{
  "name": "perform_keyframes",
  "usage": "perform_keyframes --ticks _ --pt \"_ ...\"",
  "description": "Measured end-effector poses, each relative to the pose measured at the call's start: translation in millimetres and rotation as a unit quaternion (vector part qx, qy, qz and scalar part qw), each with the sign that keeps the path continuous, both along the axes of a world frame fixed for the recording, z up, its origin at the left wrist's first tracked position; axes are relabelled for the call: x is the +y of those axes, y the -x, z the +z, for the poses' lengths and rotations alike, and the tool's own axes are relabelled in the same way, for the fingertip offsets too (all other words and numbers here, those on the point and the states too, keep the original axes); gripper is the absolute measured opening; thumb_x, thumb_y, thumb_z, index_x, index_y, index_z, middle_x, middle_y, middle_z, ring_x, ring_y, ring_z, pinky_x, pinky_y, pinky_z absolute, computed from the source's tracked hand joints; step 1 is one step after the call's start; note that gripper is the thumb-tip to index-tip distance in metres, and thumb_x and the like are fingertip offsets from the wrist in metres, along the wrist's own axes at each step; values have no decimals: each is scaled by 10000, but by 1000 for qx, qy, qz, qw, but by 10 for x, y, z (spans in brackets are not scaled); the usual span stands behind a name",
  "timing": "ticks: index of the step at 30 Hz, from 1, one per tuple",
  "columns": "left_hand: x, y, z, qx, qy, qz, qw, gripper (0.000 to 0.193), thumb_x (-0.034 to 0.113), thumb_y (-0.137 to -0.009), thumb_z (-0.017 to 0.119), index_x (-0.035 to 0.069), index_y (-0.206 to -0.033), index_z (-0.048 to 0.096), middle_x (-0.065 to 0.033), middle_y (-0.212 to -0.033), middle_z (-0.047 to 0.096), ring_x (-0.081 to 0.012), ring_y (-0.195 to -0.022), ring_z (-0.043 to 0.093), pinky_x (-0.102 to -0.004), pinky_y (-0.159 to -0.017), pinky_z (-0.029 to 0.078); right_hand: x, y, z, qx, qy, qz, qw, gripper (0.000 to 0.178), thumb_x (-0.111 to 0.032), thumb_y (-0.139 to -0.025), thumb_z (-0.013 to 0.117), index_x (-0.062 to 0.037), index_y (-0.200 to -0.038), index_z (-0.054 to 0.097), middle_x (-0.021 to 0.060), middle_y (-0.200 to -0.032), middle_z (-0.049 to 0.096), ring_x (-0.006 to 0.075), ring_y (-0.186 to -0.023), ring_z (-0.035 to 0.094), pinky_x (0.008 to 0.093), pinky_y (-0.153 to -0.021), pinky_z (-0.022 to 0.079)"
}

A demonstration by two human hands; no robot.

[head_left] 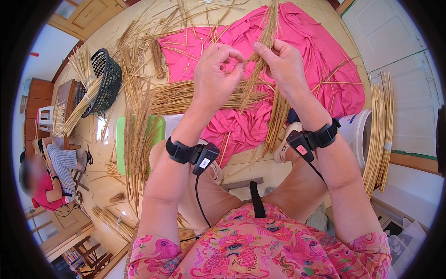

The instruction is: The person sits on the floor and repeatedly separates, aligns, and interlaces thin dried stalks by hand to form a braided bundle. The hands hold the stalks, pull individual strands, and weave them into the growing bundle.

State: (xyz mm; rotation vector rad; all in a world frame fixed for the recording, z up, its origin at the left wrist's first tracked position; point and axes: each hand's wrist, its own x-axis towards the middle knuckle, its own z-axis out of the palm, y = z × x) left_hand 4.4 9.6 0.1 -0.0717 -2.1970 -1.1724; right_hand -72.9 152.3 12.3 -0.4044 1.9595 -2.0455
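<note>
My right hand is closed around a slim bunch of dried feathery grass stalks, held upright over a pink cloth. Its plumes hang below the fingers. Close to its left, my left hand has thumb and forefinger bent into a pinch at the bunch's edge. Whatever sits in that pinch is too fine to make out. Beneath both hands a thick bundle of dried stalks lies across the cloth, and a smaller bundle points toward my feet.
Loose stalks litter the tiled floor. At left are a dark green basket with stalks, a light green board under plumes, and a seated person. A white bucket and upright stalk bundles stand at right.
</note>
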Motion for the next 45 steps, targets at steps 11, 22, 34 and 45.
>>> perform_keyframes --ticks 11,22,34,45 --pt "29 -34 42 -58 21 31 998 103 54 -686 683 69 -787 695 -59 -783 603 -195 -749 584 -291 -623 472 -23 21 -81 23 5 -1 1000 137 -188 -872 661 -55 -894 641 -52 -674 570 -9 -483 383 175 -410 264" --pt "21 -17 3 -25 48 17 998 120 82 -701 722 61 -818 704 -27 -773 600 -108 -631 502 -243 -576 417 -27 11 -83 30 -23 -4 999 132 -168 -867 662 -43 -908 650 -49 -680 583 -12 -491 380 173 -418 266" --pt "64 -17 2 -180 -35 6 983 127 99 -723 635 2 -785 583 -114 -670 612 -235 -620 607 -334 -592 495 -81 14 -219 150 -84 -19 985 220 -170 -821 681 33 -774 610 57 -585 586 74 -478 528 257 -416 439" --pt "29 17 36 -266 5 53 962 252 223 -722 620 -27 -738 588 -197 -678 619 -334 -666 621 -416 -639 484 -154 -42 -266 186 -128 -72 971 225 -166 -830 671 38 -764 599 65 -573 583 89 -464 541 269 -422 446"
